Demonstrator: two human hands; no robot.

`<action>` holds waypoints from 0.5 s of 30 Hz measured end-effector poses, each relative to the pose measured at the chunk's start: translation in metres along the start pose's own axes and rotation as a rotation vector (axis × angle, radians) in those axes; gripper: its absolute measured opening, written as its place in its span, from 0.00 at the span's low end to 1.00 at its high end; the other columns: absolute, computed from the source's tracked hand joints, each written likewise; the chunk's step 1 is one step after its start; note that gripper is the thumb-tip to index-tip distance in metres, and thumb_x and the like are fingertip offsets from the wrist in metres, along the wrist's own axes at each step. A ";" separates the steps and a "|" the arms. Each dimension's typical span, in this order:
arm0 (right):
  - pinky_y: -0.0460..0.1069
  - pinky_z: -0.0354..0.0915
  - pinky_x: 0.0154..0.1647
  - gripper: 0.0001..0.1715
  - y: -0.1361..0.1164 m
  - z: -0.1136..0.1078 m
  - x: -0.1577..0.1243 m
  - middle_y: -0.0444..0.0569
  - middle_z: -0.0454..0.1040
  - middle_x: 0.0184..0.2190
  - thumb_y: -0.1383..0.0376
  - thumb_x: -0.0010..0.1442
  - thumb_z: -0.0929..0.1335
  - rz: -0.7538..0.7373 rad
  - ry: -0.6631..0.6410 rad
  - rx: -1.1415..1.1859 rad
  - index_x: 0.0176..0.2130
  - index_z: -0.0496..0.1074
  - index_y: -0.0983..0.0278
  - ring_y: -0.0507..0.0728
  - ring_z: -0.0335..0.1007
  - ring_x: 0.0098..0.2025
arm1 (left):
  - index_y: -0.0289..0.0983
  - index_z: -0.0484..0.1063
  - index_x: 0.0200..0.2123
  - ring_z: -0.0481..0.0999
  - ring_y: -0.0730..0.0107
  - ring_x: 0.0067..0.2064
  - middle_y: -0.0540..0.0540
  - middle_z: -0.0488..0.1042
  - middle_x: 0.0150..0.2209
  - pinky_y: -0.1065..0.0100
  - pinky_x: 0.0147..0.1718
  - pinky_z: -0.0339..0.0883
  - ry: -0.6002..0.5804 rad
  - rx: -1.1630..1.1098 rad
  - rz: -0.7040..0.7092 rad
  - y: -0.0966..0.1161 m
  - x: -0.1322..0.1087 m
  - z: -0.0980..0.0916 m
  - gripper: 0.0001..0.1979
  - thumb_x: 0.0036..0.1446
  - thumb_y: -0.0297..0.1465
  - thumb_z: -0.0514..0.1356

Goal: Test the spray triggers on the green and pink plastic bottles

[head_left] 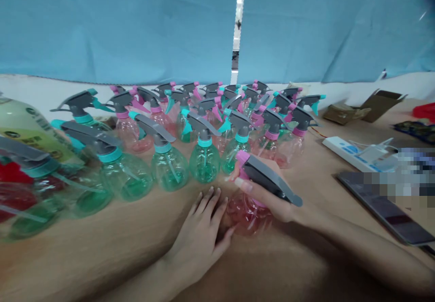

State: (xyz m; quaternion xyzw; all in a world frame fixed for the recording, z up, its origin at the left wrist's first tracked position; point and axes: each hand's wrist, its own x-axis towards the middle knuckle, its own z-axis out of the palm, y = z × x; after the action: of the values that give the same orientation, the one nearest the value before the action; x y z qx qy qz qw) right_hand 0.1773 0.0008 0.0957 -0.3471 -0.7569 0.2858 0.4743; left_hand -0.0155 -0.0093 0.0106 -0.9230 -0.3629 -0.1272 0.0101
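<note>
A pink spray bottle (247, 215) with a grey trigger head (268, 179) stands on the brown table (102, 247) in front of me. My right hand (272, 193) is closed around its neck and trigger head. My left hand (200, 238) rests on the table with fingers stretched out, its thumb touching the bottle's left side. Just behind stand several green and pink spray bottles (204, 157) in rows.
A blue curtain hangs behind the table. At the left stand larger green bottles (122, 175) and a pale bottle with a label (30, 134). A white power strip (353, 154), a dark phone (387, 207) and brown cardboard boxes (380, 104) lie at the right.
</note>
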 end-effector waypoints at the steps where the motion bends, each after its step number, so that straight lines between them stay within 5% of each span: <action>1: 0.48 0.62 0.28 0.10 -0.001 0.000 0.001 0.41 0.66 0.25 0.58 0.60 0.66 0.004 -0.004 0.013 0.30 0.66 0.60 0.51 0.63 0.27 | 0.30 0.67 0.55 0.63 0.46 0.61 0.32 0.66 0.59 0.45 0.55 0.61 0.003 -0.003 -0.002 0.000 0.000 0.000 0.22 0.62 0.38 0.55; 6: 0.48 0.64 0.28 0.06 0.003 -0.001 0.001 0.42 0.68 0.27 0.59 0.57 0.69 0.063 0.022 0.059 0.34 0.68 0.58 0.52 0.65 0.28 | 0.33 0.66 0.55 0.62 0.49 0.62 0.35 0.65 0.60 0.47 0.57 0.60 0.023 -0.016 0.004 -0.001 -0.001 0.000 0.21 0.62 0.38 0.54; 12: 0.50 0.69 0.41 0.15 0.014 0.001 0.000 0.47 0.74 0.39 0.59 0.57 0.70 0.109 0.016 0.174 0.45 0.70 0.60 0.55 0.71 0.41 | 0.31 0.67 0.55 0.64 0.47 0.61 0.33 0.65 0.60 0.46 0.55 0.62 0.012 0.012 0.014 -0.003 -0.001 0.001 0.22 0.62 0.38 0.54; 15: 0.49 0.68 0.40 0.16 0.018 0.002 -0.001 0.46 0.74 0.39 0.58 0.58 0.69 0.115 0.017 0.154 0.45 0.70 0.60 0.54 0.71 0.39 | 0.31 0.67 0.55 0.64 0.48 0.61 0.34 0.66 0.59 0.48 0.55 0.62 0.003 0.029 0.011 -0.003 -0.001 0.001 0.23 0.62 0.39 0.54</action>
State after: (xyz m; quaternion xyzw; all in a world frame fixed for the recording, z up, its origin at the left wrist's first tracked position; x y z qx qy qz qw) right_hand 0.1803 0.0107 0.0812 -0.3549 -0.7074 0.3670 0.4889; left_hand -0.0177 -0.0078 0.0089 -0.9245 -0.3599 -0.1234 0.0247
